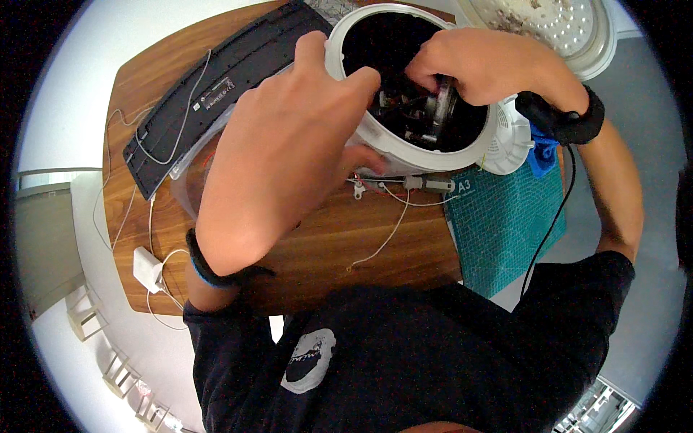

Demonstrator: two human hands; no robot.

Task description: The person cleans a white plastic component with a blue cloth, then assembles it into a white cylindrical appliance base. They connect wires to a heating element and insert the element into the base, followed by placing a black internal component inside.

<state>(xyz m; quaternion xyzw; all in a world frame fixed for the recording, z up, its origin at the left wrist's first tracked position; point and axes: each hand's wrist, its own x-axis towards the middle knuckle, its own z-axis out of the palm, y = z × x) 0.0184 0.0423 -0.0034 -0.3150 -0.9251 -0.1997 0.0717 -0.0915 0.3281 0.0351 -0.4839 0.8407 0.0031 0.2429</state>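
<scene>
A white round appliance housing (404, 160) stands tilted with its open mouth toward me, dark inside. My left hand (292, 133) grips its left rim, index finger over the edge and thumb against the outer wall. My right hand (480, 66) reaches in from the right, its fingers closed and partly hidden inside. Just below those fingers a shiny, narrow curved part (442, 112) shows, with small parts and wires beside it. Whether the fingers hold this part is hard to make out in the dark. Both wrists wear black bands.
A black keyboard (216, 90) lies upside down at left. A green cutting mat (505, 224) is at right, near a white vented cover (509, 137) and blue cloth (543, 153). A clear perforated lid (548, 29) sits far right. Loose wires (393, 231) and a white adapter (148, 269) lie on the wooden table.
</scene>
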